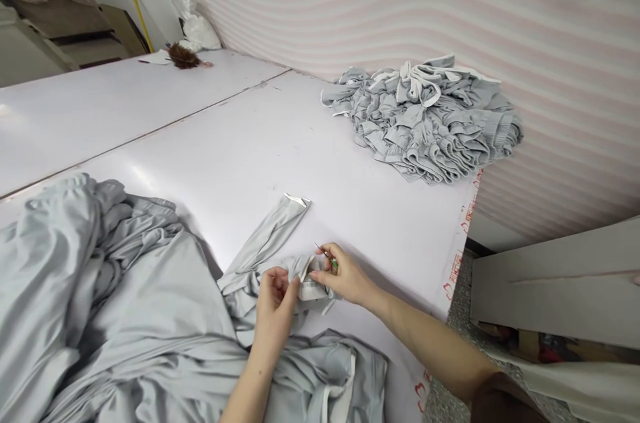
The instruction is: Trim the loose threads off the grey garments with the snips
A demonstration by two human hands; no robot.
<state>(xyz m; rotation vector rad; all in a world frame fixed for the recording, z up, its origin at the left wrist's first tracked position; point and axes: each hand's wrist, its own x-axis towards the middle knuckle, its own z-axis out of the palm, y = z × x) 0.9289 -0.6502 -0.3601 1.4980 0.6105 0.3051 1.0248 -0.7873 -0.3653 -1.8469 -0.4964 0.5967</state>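
A light grey garment with white trim lies across the table near me, one narrow part stretching away from my hands. My left hand pinches its bunched fabric between thumb and fingers. Just to the right, my right hand has thumb and fingertips on the same bunched edge, and it also holds a small pointed tool with green on it, the tip pointing up and left. More grey fabric is heaped at the left and front of the table.
A pile of grey garments sits at the table's back right corner, by a pink-striped curtain. At the far left are a brown fluffy object and a white plastic bag. The table's right edge drops to the floor.
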